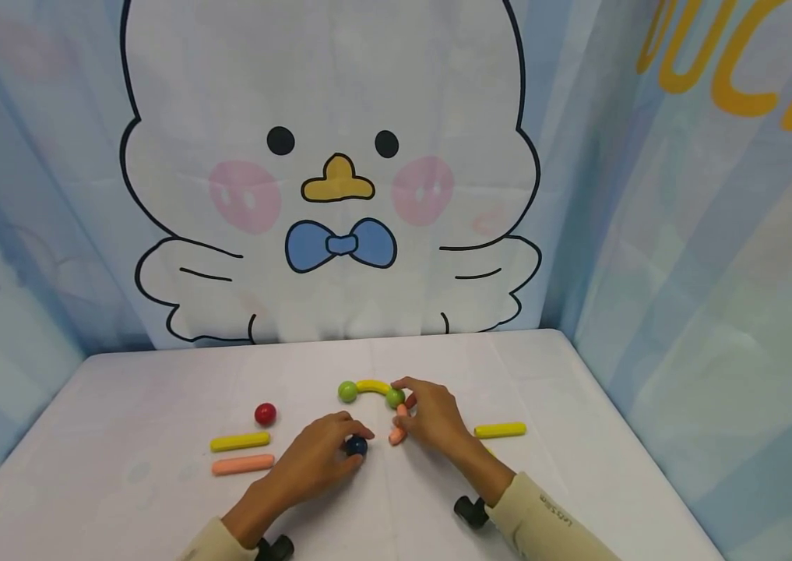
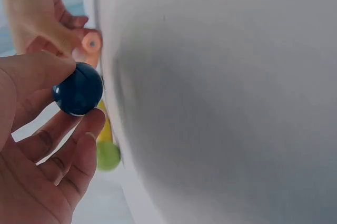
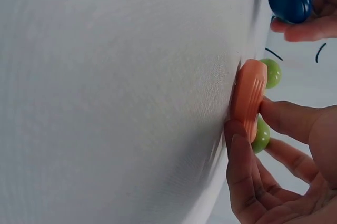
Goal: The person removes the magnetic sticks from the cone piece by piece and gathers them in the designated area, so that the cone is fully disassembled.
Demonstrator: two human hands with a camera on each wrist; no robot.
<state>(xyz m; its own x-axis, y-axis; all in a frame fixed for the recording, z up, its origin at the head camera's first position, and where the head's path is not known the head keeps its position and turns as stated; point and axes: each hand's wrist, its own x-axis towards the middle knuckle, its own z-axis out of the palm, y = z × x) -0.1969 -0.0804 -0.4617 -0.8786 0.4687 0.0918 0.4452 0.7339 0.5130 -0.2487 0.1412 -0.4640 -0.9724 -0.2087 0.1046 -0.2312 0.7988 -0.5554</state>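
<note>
We see the left hand (image 1: 318,460) pinching the blue ball (image 1: 357,446) over the counter (image 1: 157,393) and the right hand (image 1: 438,414) gripping the orange piece (image 3: 248,95) beside a green ball (image 1: 395,399); a careless push, we judge, could set that green ball rolling out of place.

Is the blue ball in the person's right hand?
No, the left hand pinches the blue ball, while the right hand holds an orange piece.
</note>
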